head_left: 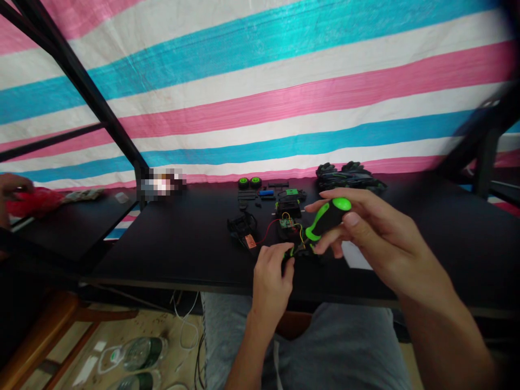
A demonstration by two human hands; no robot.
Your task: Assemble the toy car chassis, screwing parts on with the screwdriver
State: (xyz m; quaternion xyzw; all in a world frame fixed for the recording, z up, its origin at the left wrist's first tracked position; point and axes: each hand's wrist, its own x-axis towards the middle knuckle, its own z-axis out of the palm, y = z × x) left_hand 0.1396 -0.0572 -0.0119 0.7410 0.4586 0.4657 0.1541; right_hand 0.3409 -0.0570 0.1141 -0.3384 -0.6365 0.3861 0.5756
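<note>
My right hand [365,227] is closed around a screwdriver [329,216] with a black and bright green handle. Its tip points down and left into a dark assembly [301,250] near the table's front, though the very end is hard to make out. My left hand [273,268] pinches the left side of that assembly, at a black and green part [289,252]. Red and yellow wires run from a small green circuit board [286,222] just behind it. A black housing [240,227] with a copper-coloured patch [250,241] lies to the left.
Farther back on the black table [174,244] lie two green-rimmed wheels [249,182], a blue cylinder [266,193] and several small black parts. Black gloves [349,176] rest at the back right. White paper [356,257] sits under my right hand. Another person's hand [14,184] touches a red bag [36,202] at left.
</note>
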